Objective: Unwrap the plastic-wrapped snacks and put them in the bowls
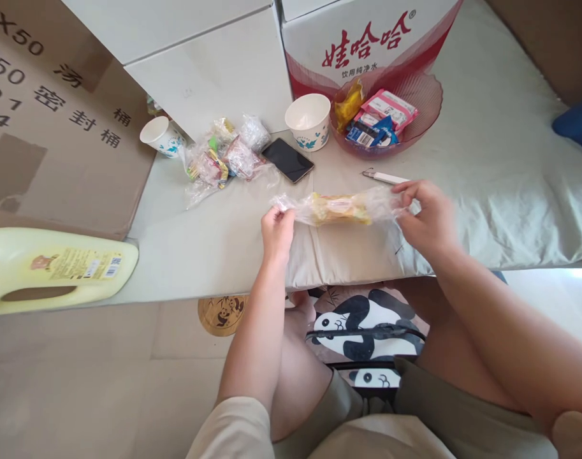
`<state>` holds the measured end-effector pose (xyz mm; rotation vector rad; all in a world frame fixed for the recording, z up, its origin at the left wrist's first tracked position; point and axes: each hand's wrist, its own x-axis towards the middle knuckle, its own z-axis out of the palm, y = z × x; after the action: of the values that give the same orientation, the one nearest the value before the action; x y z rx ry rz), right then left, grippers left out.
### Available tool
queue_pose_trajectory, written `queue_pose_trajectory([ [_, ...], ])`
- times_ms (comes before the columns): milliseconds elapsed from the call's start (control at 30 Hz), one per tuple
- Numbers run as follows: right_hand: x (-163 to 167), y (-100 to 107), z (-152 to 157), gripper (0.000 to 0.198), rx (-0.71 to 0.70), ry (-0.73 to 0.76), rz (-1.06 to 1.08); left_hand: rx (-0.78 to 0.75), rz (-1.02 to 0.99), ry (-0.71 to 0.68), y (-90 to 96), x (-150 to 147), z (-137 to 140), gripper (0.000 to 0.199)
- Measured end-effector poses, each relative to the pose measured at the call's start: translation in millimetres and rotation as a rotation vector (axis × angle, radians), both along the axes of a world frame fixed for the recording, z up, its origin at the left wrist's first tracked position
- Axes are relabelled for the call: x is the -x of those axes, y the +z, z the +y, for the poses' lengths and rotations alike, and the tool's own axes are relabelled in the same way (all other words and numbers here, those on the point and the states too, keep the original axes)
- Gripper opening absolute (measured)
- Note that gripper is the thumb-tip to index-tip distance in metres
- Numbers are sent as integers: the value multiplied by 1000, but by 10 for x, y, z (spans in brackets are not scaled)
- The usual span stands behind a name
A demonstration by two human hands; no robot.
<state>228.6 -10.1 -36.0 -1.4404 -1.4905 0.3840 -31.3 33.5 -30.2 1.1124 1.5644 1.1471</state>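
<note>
A clear plastic bag with a yellow snack packet [341,208] inside is stretched sideways just above the cloth-covered surface. My left hand [277,231] pinches the bag's left end. Its right end is gripped by my right hand [427,213], which looks slightly blurred. Just beyond my right hand lies a white-handled tool [385,176] with a thin metal tip. Past my left hand, a black phone [289,159] lies flat beside a heap of small plastic-wrapped packets [228,153].
A pink glass bowl [427,124] holds several packets, with a white paper bowl [308,121] beside it. A paper cup [160,136] tilts by the wrapped heap. Cartons [56,121] line the back and left; a pale yellow jug [61,271] lies at the left edge.
</note>
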Motion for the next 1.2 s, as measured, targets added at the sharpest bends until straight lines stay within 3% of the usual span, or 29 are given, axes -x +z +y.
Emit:
queue_pose_trajectory([
  [100,-76,6,68,14,76,-147,272,77,76,12,-22,112,87,26],
  [200,-128,30,91,11,90,-218,427,-24,146,53,-27,155,133,12],
  [267,-161,76,57,20,104,-227,324,-102,178,-8,-38,97,110,12],
  [400,-222,171,-87,30,165,-83,-198,-338,468,-388,-101,-150,-16,47],
  [500,-275,173,-177,31,307,47,-447,-355,626,-505,-130,-290,-83,46],
  [633,-371,138,-237,29,363,107,-512,-302,644,-487,-77,-345,-134,24],
  [800,-460,171,-287,13,158,261,-505,-429,591,-341,34,-344,-243,7],
  [900,-498,243,-325,16,29,339,-469,-470,557,-261,102,-295,-321,1],
  [967,-536,300,-354,18,14,392,-424,-464,546,-270,144,-250,-383,2],
  [1100,-612,344,-407,24,271,526,-404,-344,495,-437,135,-180,-553,7],
  [1200,-611,298,-432,32,473,524,-518,-232,428,-505,33,-165,-676,31],
])
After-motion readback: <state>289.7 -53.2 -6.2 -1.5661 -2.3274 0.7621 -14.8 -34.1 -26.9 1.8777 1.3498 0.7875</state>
